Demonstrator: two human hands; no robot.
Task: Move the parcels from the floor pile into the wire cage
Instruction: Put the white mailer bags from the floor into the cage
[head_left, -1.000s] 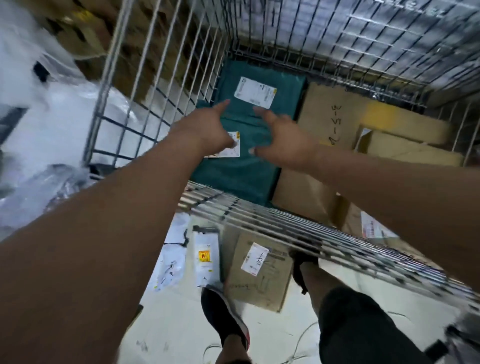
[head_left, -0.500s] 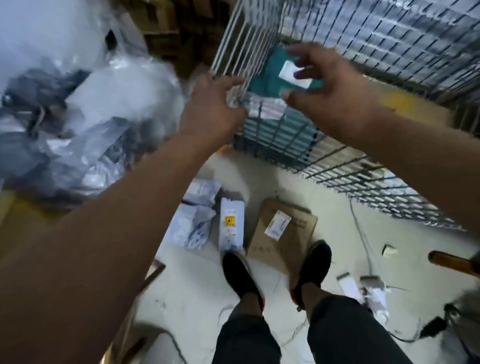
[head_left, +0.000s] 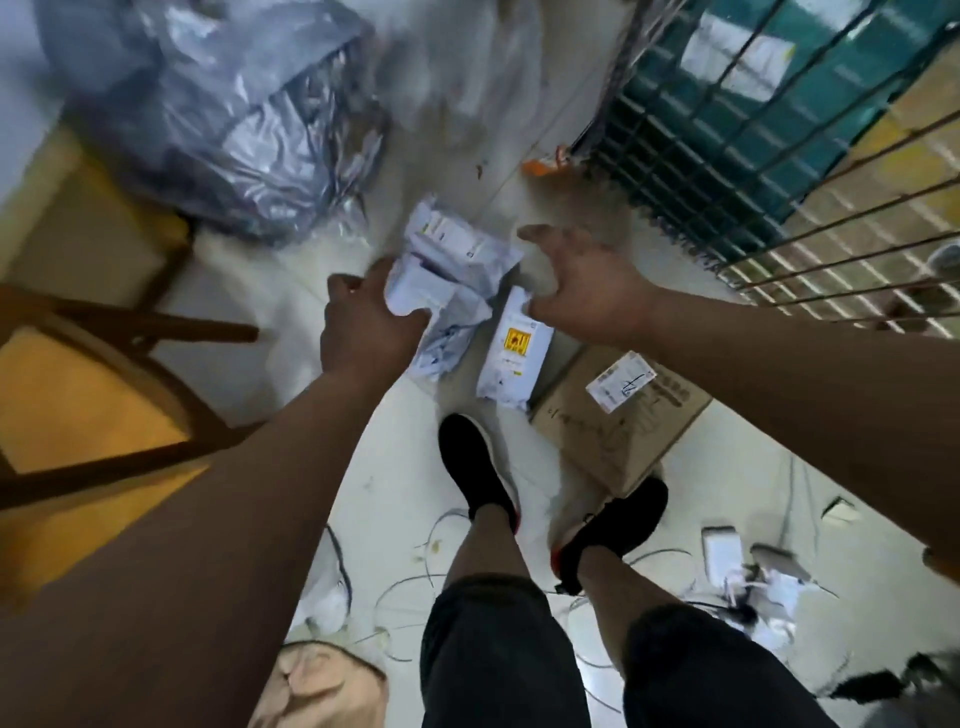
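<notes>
On the pale floor lie white soft mailers (head_left: 457, 275), a white parcel with a yellow sticker (head_left: 514, 353) and a flat cardboard box (head_left: 618, 421) with a white label. My left hand (head_left: 369, 322) reaches down to the crumpled white mailers, its fingers curled at their left edge. My right hand (head_left: 582, 280) hovers with fingers spread above the sticker parcel, holding nothing. The wire cage (head_left: 779, 171) stands at the upper right, with a teal parcel (head_left: 727, 104) and brown boxes inside.
Large grey plastic bags (head_left: 244, 119) are heaped at the upper left. A wooden chair frame (head_left: 104, 364) stands to the left. My feet in black shoes (head_left: 478, 467) stand just below the parcels. Loose wires and small white packets (head_left: 737, 571) litter the floor at right.
Both hands left the teal parcel inside the cage, came out over its wall and dropped toward the floor parcels. My view tipped from the cage down to the floor.
</notes>
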